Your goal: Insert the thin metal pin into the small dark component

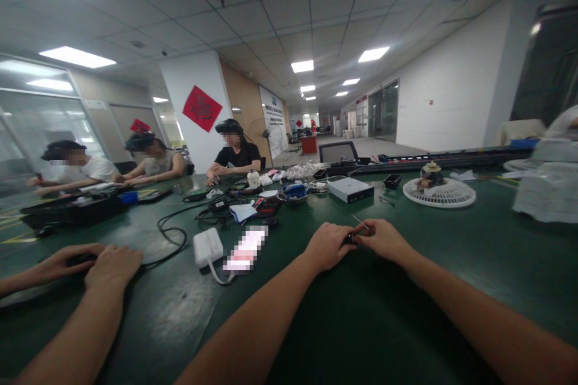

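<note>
My left hand (329, 245) is closed on a small dark part (349, 239), low over the green table (289, 307). Close against it, my right hand (383, 242) is closed, its fingertips meeting the dark part. From between the fingers of my right hand a thin metal rod (360, 221) sticks up to the left; its kind is too small to tell. Fingers cover most of the dark part, so I cannot make out what it is.
A silver metal box (351, 189), a small black tray (392, 180) and a white fan grille with a motor (438, 191) stand beyond my hands. To the left lie a white charger (208, 247) and a lit phone (246, 249). A co-worker's hands (112, 266) hold something dark.
</note>
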`<action>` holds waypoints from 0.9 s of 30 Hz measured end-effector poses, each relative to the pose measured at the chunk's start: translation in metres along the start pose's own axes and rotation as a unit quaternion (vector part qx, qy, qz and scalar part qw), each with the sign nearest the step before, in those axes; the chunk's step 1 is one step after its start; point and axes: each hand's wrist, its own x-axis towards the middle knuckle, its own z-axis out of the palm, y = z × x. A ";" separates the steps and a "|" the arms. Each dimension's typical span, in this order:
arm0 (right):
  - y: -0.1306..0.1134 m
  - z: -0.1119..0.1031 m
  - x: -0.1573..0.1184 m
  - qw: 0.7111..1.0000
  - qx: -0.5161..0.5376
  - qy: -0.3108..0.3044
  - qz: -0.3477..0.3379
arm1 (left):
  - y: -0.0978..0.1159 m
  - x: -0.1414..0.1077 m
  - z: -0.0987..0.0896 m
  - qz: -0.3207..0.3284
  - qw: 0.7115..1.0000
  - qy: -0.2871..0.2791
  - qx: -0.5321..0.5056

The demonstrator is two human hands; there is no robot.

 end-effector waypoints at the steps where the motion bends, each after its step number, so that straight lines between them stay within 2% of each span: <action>1: -0.004 0.001 -0.002 1.000 -0.013 0.006 -0.015 | 0.001 0.000 0.001 -0.021 1.000 0.004 0.007; 6: -0.010 0.007 -0.006 0.998 -0.061 0.011 -0.031 | 0.005 0.002 0.007 -0.094 0.995 0.020 0.041; 10: -0.004 0.000 -0.002 0.994 -0.096 0.038 -0.020 | 0.000 0.001 0.012 -0.143 0.987 0.061 0.038; 13: -0.001 -0.005 0.000 0.990 -0.133 0.008 -0.037 | -0.004 0.000 0.013 -0.177 0.981 0.077 0.031; 16: -0.001 -0.006 -0.001 0.988 -0.141 -0.030 -0.057 | -0.006 0.000 0.012 -0.145 0.987 0.070 0.009; 19: -0.005 -0.004 -0.003 0.987 -0.153 -0.019 -0.050 | -0.006 -0.001 0.011 -0.094 0.993 0.069 -0.003; 23: -0.010 -0.005 -0.007 0.983 -0.171 -0.038 -0.050 | -0.004 -0.001 0.011 -0.092 0.993 0.076 0.017; 27: -0.009 -0.004 -0.006 0.987 -0.138 -0.057 -0.065 | -0.004 -0.001 0.009 -0.064 0.995 0.072 0.017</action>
